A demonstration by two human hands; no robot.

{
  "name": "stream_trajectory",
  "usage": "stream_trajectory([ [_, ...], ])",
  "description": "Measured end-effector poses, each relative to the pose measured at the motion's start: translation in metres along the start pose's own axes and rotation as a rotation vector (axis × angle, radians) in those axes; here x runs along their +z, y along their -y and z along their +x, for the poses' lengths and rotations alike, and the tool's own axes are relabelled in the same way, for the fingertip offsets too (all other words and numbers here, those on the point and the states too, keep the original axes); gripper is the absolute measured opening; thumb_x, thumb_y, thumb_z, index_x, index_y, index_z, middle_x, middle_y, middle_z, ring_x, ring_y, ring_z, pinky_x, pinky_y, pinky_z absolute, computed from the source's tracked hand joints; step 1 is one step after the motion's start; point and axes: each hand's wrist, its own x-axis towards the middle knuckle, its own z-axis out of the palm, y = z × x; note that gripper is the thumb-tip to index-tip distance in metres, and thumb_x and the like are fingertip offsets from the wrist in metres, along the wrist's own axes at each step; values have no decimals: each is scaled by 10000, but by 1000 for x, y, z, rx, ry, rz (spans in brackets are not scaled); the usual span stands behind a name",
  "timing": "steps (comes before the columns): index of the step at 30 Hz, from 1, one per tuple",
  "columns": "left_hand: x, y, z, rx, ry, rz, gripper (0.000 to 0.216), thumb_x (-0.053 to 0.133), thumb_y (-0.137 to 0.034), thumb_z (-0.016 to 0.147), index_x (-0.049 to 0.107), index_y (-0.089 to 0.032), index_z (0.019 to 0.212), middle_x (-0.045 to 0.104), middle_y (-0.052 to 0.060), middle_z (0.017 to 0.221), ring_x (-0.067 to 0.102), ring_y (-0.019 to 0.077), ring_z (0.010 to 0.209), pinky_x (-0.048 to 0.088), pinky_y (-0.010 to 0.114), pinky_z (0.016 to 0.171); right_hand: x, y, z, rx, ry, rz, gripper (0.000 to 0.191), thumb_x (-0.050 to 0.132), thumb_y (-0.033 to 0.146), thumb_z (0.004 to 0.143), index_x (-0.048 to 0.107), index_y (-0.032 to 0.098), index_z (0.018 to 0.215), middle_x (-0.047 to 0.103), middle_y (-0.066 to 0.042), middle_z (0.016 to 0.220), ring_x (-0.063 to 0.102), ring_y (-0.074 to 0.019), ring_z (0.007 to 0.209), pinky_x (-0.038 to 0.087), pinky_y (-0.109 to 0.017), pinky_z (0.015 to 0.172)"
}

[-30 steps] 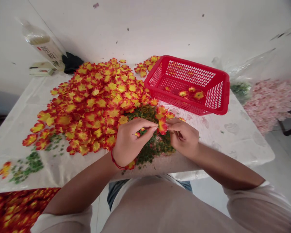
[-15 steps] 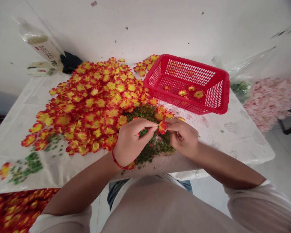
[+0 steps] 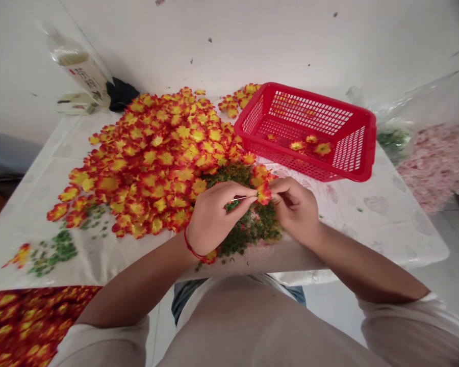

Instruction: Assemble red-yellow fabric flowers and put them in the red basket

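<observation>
A red-and-yellow artificial flower (image 3: 264, 194) is held between my two hands, above a heap of small green plastic pieces (image 3: 254, 232). My left hand (image 3: 213, 218), with a red cord at the wrist, is closed in a pinch on the flower's thin pale stem (image 3: 240, 198), just below the bloom. On the other side, my right hand (image 3: 299, 211) has its fingertips closed on the petals. Left of the hands spreads a large pile of loose red-and-yellow petal layers (image 3: 164, 158).
A red plastic basket (image 3: 306, 165) with a few blossoms inside stands behind my hands. At the back left are a bottle (image 3: 80, 71), a small box (image 3: 74, 103) and a black cloth (image 3: 120, 94). Pink flowers (image 3: 439, 163) lie beyond the table's right edge.
The view has swung slightly left, so everything sits further right. Both hands keep their pinch on the flower and its stem; more of the stem shows at the left fingers.
</observation>
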Motion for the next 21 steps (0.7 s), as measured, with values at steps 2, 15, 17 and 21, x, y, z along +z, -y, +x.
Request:
stream_trajectory([
  [2, 0, 1, 1, -49, -8, -66, 82, 853, -217, 1045, 878, -256, 1113, 908, 35, 1081, 865, 207, 984, 694, 333, 984, -1, -3, 3, 65, 18, 108, 57, 729, 270, 1128, 734, 272, 1071, 831, -16, 968, 812, -160, 836, 651, -269, 749],
  [15, 5, 23, 0, -81, -139, -204, 103, 765, -249, 1101, 864, -263, 1126, 851, 62, 1176, 801, 205, 1117, 665, 361, 1028, -21, -11, 26, 227, -145, 437, 153, 873, 397, 1037, 774, 285, 1067, 801, 28, 847, 772, -177, 676, 675, -339, 655],
  [17, 5, 25, 0, -47, -158, -166, 110, 736, -252, 1119, 846, -258, 1109, 836, 55, 1165, 787, 202, 1125, 647, 373, 1050, -36, -17, 33, 173, -285, 266, 127, 905, 363, 999, 816, 292, 1056, 795, 20, 867, 768, -184, 715, 688, -350, 678],
  [21, 3, 25, 0, 23, -134, -40, 118, 709, -246, 1126, 824, -268, 1121, 825, 52, 1173, 767, 225, 1172, 613, 432, 1117, -69, -29, 52, 99, -498, -176, 64, 858, 254, 1001, 845, 301, 1044, 828, -32, 992, 812, -254, 890, 697, -413, 773],
])
